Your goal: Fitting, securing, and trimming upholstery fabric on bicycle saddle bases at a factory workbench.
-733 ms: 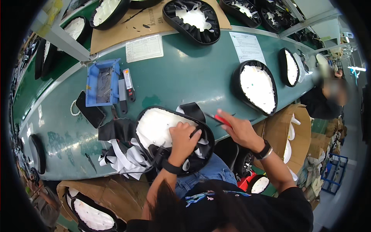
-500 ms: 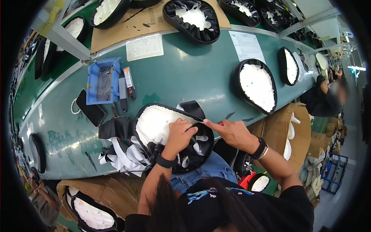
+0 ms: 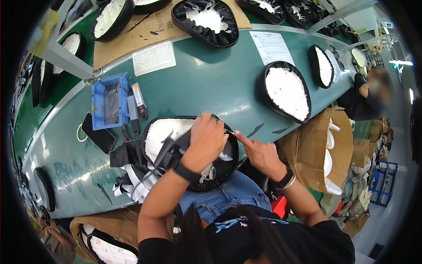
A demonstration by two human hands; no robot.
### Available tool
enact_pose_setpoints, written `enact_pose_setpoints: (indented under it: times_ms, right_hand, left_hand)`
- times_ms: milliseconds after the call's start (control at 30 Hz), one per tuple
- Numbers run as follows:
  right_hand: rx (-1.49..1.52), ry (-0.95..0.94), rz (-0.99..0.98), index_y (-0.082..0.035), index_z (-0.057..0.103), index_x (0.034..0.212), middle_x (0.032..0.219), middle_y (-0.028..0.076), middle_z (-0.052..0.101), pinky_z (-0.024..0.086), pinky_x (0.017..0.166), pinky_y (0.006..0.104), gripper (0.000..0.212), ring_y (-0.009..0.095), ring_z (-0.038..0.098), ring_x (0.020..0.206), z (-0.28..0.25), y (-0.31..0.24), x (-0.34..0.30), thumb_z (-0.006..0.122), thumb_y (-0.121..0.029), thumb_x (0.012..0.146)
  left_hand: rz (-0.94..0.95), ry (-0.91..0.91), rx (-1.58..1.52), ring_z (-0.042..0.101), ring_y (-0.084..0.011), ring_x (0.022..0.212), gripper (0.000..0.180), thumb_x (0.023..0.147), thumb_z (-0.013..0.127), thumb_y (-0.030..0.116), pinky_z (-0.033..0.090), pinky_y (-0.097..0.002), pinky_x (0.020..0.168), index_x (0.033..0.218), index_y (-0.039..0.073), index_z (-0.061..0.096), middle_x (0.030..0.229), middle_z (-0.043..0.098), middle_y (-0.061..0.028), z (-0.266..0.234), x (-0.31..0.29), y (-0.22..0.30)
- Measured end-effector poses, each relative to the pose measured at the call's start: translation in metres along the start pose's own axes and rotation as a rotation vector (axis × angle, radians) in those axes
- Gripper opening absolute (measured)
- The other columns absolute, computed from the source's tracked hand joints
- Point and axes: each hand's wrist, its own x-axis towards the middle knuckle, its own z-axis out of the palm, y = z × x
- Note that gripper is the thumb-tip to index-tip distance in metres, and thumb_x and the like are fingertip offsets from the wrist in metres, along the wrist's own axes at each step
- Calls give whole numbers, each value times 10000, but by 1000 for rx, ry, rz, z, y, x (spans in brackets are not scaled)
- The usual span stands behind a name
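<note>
Two hands (image 3: pixel 207 138) (image 3: pixel 263 157) at a black-and-white padded piece (image 3: pixel 166 131) over the table's (image 3: pixel 198 90) near edge.
The left fingers bunch over dark material at the piece's 1 o'clock rim; the right index finger extends just beside that rim, the others curled, and I cannot tell what either set grips. From the piece, a blue tray (image 3: pixel 98 111) of thin grey strips (image 3: pixel 112 103) sits at 10 o'clock; a carton (image 3: pixel 304 154) of curved white parts (image 3: pixel 328 163) stands at 3 o'clock; a second carton (image 3: pixel 125 219), towards 7 o'clock, holds a black-rimmed white pad (image 3: pixel 112 251). Offcuts (image 3: pixel 137 181) crowd it at 8 o'clock; the left forearm (image 3: pixel 169 193) crosses and hides part.
</note>
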Motion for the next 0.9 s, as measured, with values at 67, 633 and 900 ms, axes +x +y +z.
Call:
enact_pose_setpoints:
  times_ms: [67, 633, 900]
  right_hand:
    - [-17, 21, -45, -222, 401, 1422, 651, 130, 561, 449, 434, 427, 556, 329, 572, 500, -4, 7, 13, 529, -130, 889]
    - [135, 2, 189, -197, 387, 1422, 692, 159, 607, 451, 472, 497, 574, 373, 583, 521, 8, -4, 2, 554, -139, 876]
    - [178, 29, 259, -117, 348, 1434, 656, 175, 583, 468, 489, 482, 569, 371, 584, 536, 22, -11, -9, 531, -131, 895]
  left_hand:
    - [292, 8, 92, 519, -221, 794, 194, 740, 667, 185, 377, -367, 727, 610, 69, 582, 676, 539, -61, 13, 15, -16]
    - [161, -28, -284, 520, -219, 643, 184, 771, 688, 206, 428, -332, 596, 692, 45, 651, 739, 586, -86, -2, 38, -34]
    - [324, -224, -774, 485, -227, 674, 215, 722, 714, 200, 347, -335, 665, 650, 14, 635, 604, 535, -44, 24, 58, -46]
